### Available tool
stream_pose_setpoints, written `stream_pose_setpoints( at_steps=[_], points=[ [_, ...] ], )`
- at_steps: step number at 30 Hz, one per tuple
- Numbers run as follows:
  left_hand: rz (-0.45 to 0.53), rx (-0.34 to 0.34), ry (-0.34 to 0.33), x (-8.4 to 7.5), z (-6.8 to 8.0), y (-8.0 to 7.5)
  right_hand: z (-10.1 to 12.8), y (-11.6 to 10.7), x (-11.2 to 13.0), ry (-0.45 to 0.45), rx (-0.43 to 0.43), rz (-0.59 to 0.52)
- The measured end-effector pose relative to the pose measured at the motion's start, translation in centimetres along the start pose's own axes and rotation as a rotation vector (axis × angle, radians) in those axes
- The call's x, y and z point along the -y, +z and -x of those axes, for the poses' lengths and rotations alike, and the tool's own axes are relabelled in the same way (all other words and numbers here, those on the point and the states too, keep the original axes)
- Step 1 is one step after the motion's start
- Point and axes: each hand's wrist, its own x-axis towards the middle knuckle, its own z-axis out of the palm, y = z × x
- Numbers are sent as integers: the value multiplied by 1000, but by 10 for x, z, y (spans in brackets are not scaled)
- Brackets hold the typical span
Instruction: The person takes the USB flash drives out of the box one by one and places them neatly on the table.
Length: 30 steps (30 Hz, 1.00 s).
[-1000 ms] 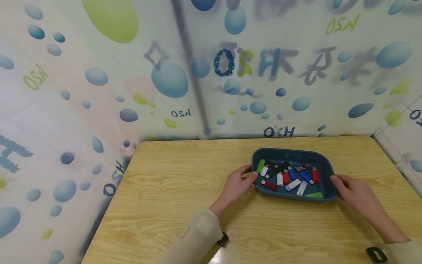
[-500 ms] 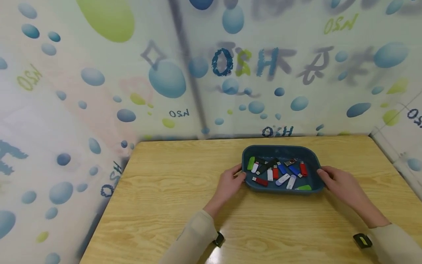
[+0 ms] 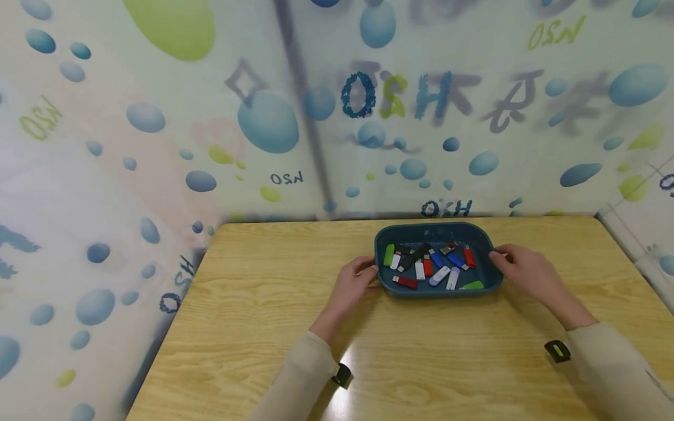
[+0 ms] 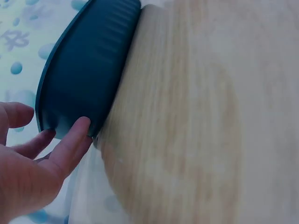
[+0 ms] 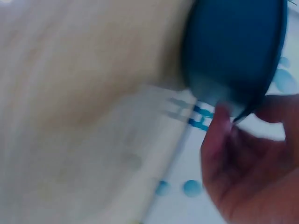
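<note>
**Blue tray of memory sticks**

A dark blue oval plastic tray sits flat near the far edge of a wooden table, holding a loose jumble of memory sticks in red, blue, white, black and green.

– Any writing here?
– Only on the patterned curtain behind the table: "H2O", mirrored so it reads "O2H", repeated in dark blue, green and grey
– Anything on the drives in the tray?
– Too small to read

The right wrist view is blurred, so the hands' hold on the tray stays unclear there.
</note>
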Motion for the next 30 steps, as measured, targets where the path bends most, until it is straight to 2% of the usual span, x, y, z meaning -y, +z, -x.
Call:
stream_pose_setpoints(
  at_steps=[4,6,10,14,22,25,30],
  points=[
    [34,-21,-40,-3,-2,-3,-4,2,33,-84,-150,88],
    [38,-19,-57,-4,-3,-3,-5,7,54,-162,-169,118],
    [54,-6,-82,-4,-4,-1,-11,22,89,-292,-38,116],
    [63,-1,-91,-3,-5,2,-23,38,109,-367,107,105],
    [66,-16,-95,-1,-4,4,-52,57,132,-374,347,79],
    [80,-26,-92,-1,-4,5,-57,64,138,-394,380,117],
    [86,-36,-103,-1,-4,5,-59,73,144,-421,346,196]
  ],
)
